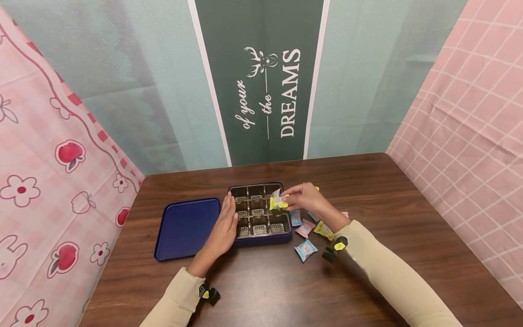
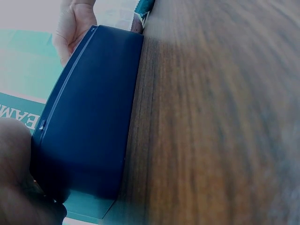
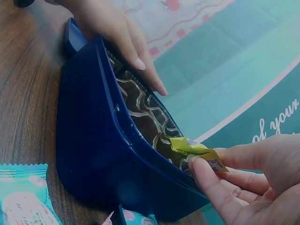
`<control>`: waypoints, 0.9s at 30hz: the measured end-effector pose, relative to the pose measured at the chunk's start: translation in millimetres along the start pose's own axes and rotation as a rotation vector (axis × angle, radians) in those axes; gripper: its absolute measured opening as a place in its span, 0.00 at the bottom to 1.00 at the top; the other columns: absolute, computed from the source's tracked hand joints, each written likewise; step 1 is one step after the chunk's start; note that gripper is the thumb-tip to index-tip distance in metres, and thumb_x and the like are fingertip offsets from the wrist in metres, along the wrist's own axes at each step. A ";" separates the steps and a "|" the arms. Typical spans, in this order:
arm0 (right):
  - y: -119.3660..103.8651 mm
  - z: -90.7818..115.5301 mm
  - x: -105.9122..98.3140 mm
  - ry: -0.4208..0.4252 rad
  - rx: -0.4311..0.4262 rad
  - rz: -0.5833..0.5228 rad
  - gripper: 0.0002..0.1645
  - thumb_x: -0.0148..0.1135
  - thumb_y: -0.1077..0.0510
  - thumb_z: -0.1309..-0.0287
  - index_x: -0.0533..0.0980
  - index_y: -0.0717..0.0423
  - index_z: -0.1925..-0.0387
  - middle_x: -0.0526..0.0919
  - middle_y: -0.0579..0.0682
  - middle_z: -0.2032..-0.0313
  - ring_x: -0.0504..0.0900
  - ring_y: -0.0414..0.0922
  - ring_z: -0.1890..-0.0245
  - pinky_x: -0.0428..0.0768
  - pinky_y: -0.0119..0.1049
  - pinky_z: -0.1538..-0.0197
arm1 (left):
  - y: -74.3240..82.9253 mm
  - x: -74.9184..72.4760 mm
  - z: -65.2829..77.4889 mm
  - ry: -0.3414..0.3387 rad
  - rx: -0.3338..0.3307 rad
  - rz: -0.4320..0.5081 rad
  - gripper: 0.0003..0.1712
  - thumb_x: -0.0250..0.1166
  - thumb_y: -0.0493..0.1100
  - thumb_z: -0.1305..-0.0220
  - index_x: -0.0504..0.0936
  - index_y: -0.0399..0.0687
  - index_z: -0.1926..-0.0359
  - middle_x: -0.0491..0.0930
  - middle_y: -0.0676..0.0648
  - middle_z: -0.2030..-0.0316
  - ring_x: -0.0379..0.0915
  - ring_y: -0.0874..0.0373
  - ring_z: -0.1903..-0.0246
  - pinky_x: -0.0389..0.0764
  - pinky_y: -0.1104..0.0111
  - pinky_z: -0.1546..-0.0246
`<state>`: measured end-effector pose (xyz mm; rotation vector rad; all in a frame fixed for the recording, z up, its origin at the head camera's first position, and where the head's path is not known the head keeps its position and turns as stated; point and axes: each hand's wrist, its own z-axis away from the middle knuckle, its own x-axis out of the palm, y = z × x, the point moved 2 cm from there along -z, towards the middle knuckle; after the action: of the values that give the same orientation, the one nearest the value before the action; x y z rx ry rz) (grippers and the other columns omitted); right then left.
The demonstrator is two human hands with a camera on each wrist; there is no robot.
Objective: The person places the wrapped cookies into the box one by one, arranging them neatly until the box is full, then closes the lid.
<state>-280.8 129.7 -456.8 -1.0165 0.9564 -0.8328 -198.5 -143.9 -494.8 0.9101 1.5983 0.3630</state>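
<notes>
1. Right hand [image 1: 304,198] pinches the yellow sweet [image 1: 278,203] above the box's [image 1: 265,240] right column.
2. Left hand [image 1: 224,229], fingers extended, touches the box's left side.
3. The step seems to be placing this sweet; next calls for lowering it into a compartment, then loosening the pinch.

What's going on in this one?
A person is handling small wrapped packets beside a blue box. The right hand pinches a yellow packet over the right side of the open, divided box, while the left hand rests against its left side. More packets in blue, pink and yellow lie on the table to the right, and the blue lid lies to the left.
</notes>
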 end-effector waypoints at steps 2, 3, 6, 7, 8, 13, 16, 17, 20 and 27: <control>0.2 -0.8 0.9 0.001 0.003 0.007 0.15 0.69 0.62 0.36 0.84 0.67 0.51 0.89 0.59 0.60 0.89 0.47 0.68 0.85 0.52 0.54 | -0.4 -0.1 0.0 0.000 0.000 0.000 0.32 0.44 0.37 0.18 0.45 0.24 0.24 0.36 0.35 0.20 0.34 0.35 0.23 0.46 0.40 0.28; 0.1 -1.0 1.2 0.000 0.002 0.011 0.15 0.69 0.62 0.37 0.84 0.67 0.52 0.89 0.59 0.60 0.89 0.47 0.68 0.85 0.52 0.54 | -0.5 -0.1 0.0 0.001 0.000 -0.001 0.32 0.44 0.37 0.18 0.45 0.24 0.23 0.36 0.35 0.20 0.34 0.35 0.23 0.46 0.40 0.27; -0.7 -1.6 2.3 -0.002 -0.004 0.026 0.14 0.70 0.61 0.37 0.85 0.66 0.52 0.89 0.59 0.60 0.89 0.47 0.68 0.86 0.51 0.55 | -0.5 -0.3 0.1 0.001 0.001 -0.003 0.33 0.44 0.37 0.18 0.45 0.24 0.23 0.36 0.35 0.20 0.34 0.34 0.23 0.46 0.40 0.28; -1.0 -1.6 2.7 -0.002 -0.005 0.030 0.14 0.70 0.61 0.37 0.85 0.66 0.53 0.89 0.59 0.61 0.89 0.47 0.69 0.86 0.51 0.56 | -0.4 -0.3 0.2 0.001 0.000 -0.004 0.33 0.44 0.37 0.18 0.45 0.24 0.23 0.36 0.35 0.20 0.34 0.34 0.23 0.46 0.40 0.28; -1.4 -1.6 2.9 -0.002 -0.007 0.035 0.14 0.70 0.61 0.37 0.85 0.66 0.53 0.89 0.59 0.61 0.89 0.47 0.69 0.86 0.50 0.56 | -0.4 -0.3 0.2 0.001 0.000 -0.003 0.33 0.44 0.37 0.18 0.45 0.25 0.23 0.36 0.35 0.20 0.34 0.34 0.23 0.46 0.40 0.28; -6.8 1.3 3.8 -0.014 -0.028 0.042 0.15 0.69 0.62 0.37 0.84 0.70 0.52 0.89 0.61 0.61 0.89 0.47 0.71 0.86 0.50 0.57 | 0.2 -0.3 0.2 -0.003 -0.006 0.002 0.33 0.44 0.38 0.18 0.45 0.25 0.23 0.36 0.35 0.20 0.34 0.34 0.23 0.45 0.40 0.27; -7.8 0.4 3.5 -0.023 -0.043 0.054 0.16 0.69 0.63 0.37 0.84 0.71 0.52 0.89 0.61 0.63 0.89 0.46 0.73 0.86 0.49 0.59 | 0.5 -0.3 0.2 -0.004 -0.008 0.006 0.33 0.44 0.38 0.18 0.45 0.25 0.23 0.36 0.35 0.20 0.33 0.35 0.22 0.45 0.41 0.27; -8.1 0.1 3.5 -0.023 -0.044 0.060 0.16 0.69 0.63 0.37 0.84 0.72 0.52 0.89 0.61 0.63 0.89 0.46 0.73 0.86 0.48 0.59 | 0.3 -0.2 0.2 -0.004 -0.008 0.005 0.33 0.44 0.38 0.18 0.45 0.25 0.23 0.36 0.35 0.20 0.33 0.35 0.22 0.45 0.41 0.27; -4.7 -4.0 2.6 -0.026 -0.050 0.077 0.16 0.70 0.62 0.38 0.84 0.71 0.53 0.89 0.59 0.65 0.88 0.46 0.74 0.87 0.46 0.61 | 0.1 -0.2 0.2 -0.003 -0.006 0.006 0.33 0.44 0.38 0.18 0.45 0.25 0.23 0.36 0.35 0.20 0.33 0.35 0.22 0.45 0.41 0.27; -4.7 -3.4 3.5 -0.030 -0.043 0.069 0.15 0.70 0.62 0.37 0.84 0.70 0.53 0.89 0.59 0.66 0.89 0.46 0.75 0.87 0.47 0.61 | 0.1 0.0 0.1 -0.004 -0.011 0.004 0.33 0.44 0.39 0.17 0.45 0.26 0.23 0.36 0.36 0.20 0.33 0.36 0.22 0.45 0.41 0.27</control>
<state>-283.3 124.1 -454.0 -1.0246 0.9816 -0.7410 -198.3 -143.9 -494.8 0.9052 1.5899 0.3722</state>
